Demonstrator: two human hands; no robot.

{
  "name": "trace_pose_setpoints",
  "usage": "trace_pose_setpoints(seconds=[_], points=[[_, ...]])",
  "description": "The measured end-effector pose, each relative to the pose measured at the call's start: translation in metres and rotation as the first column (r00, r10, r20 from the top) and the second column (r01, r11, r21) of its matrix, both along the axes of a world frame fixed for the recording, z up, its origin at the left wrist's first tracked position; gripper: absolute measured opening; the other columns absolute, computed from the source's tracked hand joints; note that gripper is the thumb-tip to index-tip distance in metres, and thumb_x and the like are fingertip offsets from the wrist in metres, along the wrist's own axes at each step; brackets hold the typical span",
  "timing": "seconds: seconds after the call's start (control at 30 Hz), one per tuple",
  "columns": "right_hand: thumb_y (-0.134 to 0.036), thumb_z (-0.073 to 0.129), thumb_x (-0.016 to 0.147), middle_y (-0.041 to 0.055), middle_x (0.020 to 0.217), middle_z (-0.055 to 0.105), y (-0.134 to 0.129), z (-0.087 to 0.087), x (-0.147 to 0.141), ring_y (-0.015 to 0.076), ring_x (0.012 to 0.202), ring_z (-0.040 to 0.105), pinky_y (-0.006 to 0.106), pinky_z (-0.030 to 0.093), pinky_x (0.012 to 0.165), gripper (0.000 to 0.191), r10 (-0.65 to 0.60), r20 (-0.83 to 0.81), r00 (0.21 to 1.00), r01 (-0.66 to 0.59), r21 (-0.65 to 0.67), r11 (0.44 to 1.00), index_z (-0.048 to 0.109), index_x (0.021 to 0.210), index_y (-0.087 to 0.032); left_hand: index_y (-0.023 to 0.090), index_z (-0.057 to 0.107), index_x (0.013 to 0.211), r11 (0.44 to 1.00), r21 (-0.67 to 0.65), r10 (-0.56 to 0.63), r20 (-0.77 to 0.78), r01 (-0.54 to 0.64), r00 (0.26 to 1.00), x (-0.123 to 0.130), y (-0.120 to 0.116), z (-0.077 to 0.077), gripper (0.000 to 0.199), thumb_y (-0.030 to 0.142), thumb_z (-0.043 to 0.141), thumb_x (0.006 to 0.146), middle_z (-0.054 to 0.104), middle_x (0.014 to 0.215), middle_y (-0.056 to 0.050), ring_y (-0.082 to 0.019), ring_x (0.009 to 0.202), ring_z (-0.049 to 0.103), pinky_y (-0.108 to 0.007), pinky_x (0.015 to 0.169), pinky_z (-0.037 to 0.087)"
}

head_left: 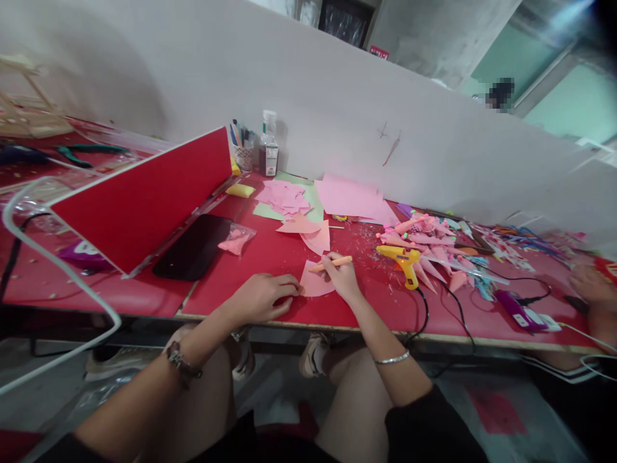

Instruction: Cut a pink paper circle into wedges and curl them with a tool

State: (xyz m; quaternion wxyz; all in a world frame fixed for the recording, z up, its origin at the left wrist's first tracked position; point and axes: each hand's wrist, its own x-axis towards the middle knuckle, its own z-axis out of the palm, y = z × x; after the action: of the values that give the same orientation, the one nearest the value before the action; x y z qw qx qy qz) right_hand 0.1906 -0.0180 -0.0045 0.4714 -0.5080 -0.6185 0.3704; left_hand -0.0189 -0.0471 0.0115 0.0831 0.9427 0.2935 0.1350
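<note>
My right hand [341, 278] grips a pale orange pen [343, 261], its left end over a small pink paper piece [318, 283] near the table's front edge. My left hand [267, 297] rests on the red table with fingers loosely bent and apart, its fingertips at the left edge of that paper. Just behind lie pink fan-shaped paper pieces [315, 240], overlapping one another. A plastic bag with pink contents [236, 240] and a black phone [193, 247] are to the left of my hands.
A yellow glue gun [401, 258] lies right of my hands, beside a heap of pink paper cones [434, 235]. Pink sheets [349, 196], a bottle [268, 145] and a pen cup [243, 154] stand along the wall. A red board [154, 199] rises at left. Another person's hand [590, 286] is far right.
</note>
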Motion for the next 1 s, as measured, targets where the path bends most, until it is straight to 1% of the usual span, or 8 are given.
trace_pose_setpoints(seconds=[0.1,0.23,0.33,0.4,0.5,0.63,0.77,1.0], points=[[-0.042,0.048,0.077,-0.0016,0.05,0.054,0.009,-0.004,-0.001,0.01,0.043,0.051,0.018,0.039,0.041,0.027,-0.031,0.001,1.0,0.031,0.02,0.999,0.051,0.065,-0.017,0.024,0.056,0.1,1.0,-0.009,0.001,0.002,-0.001,1.0,0.0,0.0,0.0,0.025,0.023,0.038,0.082,0.059,0.108,0.0,-0.013,0.081,0.059,-0.024,0.069,0.041],[-0.042,0.052,0.075,-0.0024,0.053,0.053,0.017,-0.006,0.0,0.0107,0.049,0.052,0.019,0.041,0.048,0.025,-0.063,-0.003,0.998,0.063,0.054,0.997,0.054,0.068,-0.018,0.025,0.056,0.1,1.0,-0.011,0.0,0.012,0.0,1.0,0.0,0.0,0.0,0.025,0.022,0.039,0.082,0.059,0.108,0.001,-0.013,0.083,0.059,-0.023,0.071,0.041],[-0.043,0.048,0.077,-0.0033,0.051,0.051,0.014,-0.004,0.002,0.0102,0.046,0.05,0.019,0.038,0.044,0.026,-0.065,-0.032,0.997,0.067,0.046,0.997,0.053,0.069,-0.018,0.025,0.057,0.1,1.0,0.0,0.006,0.014,-0.006,1.0,0.0,0.0,0.0,0.025,0.022,0.039,0.082,0.06,0.107,0.0,-0.012,0.082,0.059,-0.022,0.071,0.042],[-0.043,0.045,0.078,-0.0038,0.049,0.05,0.007,0.0,0.004,0.0097,0.042,0.048,0.019,0.035,0.041,0.028,-0.034,-0.045,0.998,0.035,0.027,0.999,0.051,0.066,-0.018,0.024,0.057,0.099,1.0,0.007,0.011,0.01,-0.011,1.0,0.0,0.0,0.001,0.025,0.023,0.039,0.082,0.06,0.105,0.0,-0.012,0.081,0.059,-0.022,0.069,0.042],[-0.04,0.045,0.078,-0.0037,0.045,0.049,-0.007,0.003,0.008,0.009,0.041,0.047,0.019,0.035,0.04,0.03,0.046,-0.038,0.998,-0.046,-0.006,0.999,0.047,0.058,-0.018,0.024,0.057,0.098,1.0,0.018,0.017,-0.003,-0.017,1.0,0.001,-0.001,0.001,0.024,0.024,0.039,0.082,0.06,0.104,0.0,-0.013,0.081,0.059,-0.023,0.067,0.041],[-0.035,0.044,0.078,-0.0041,0.042,0.048,-0.02,0.001,0.013,0.0085,0.038,0.046,0.018,0.034,0.039,0.03,0.123,-0.016,0.992,-0.124,-0.046,0.991,0.045,0.053,-0.018,0.024,0.056,0.098,0.999,0.033,0.018,-0.018,-0.017,1.0,0.001,-0.001,0.002,0.024,0.024,0.039,0.082,0.059,0.107,0.0,-0.013,0.079,0.06,-0.023,0.064,0.041],[-0.031,0.044,0.077,-0.0039,0.042,0.048,-0.022,-0.002,0.014,0.008,0.037,0.045,0.018,0.032,0.038,0.027,0.147,-0.002,0.989,-0.146,-0.063,0.987,0.046,0.054,-0.018,0.023,0.057,0.097,0.999,0.046,0.022,-0.035,-0.02,0.999,0.001,-0.001,0.003,0.024,0.025,0.038,0.082,0.058,0.109,-0.001,-0.012,0.075,0.059,-0.023,0.064,0.041],[-0.029,0.043,0.077,-0.0041,0.042,0.047,-0.022,-0.001,0.013,0.0079,0.038,0.045,0.017,0.033,0.039,0.026,0.167,0.017,0.986,-0.165,-0.086,0.982,0.047,0.055,-0.017,0.023,0.056,0.096,0.998,0.063,0.022,-0.06,-0.018,0.998,0.001,0.0,0.002,0.023,0.026,0.038,0.082,0.057,0.112,-0.002,-0.013,0.077,0.059,-0.023,0.064,0.042]])
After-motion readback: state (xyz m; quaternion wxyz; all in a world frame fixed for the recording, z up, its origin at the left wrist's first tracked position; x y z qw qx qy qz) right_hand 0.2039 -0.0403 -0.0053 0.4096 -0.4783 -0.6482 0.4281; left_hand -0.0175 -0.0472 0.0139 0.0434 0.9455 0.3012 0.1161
